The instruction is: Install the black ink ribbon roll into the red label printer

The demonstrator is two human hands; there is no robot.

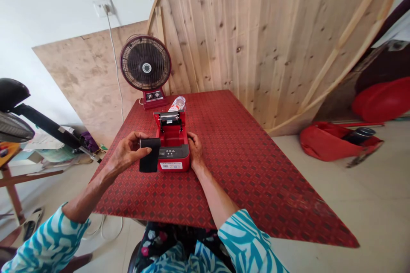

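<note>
1. Spreading across the view, a red patterned desk (256,170) carries a red portable printer (173,140), lid open, at 12 o'clock.
2. Left hand (128,151) grasps a black paper roll (150,158) over the printer, roll lying crosswise, tail hanging toward 6 o'clock.
3. Right hand (195,149) curls over the printer's edge, apparently steadying it; clenched or resting, cannot tell.

Loads of room to pass over the right half of the red patterned table (256,170); up top, the open red thermal printer (172,134), plastic bottle (177,103) and desk fan (145,63) block the way toward the plank wall (243,42).
</note>
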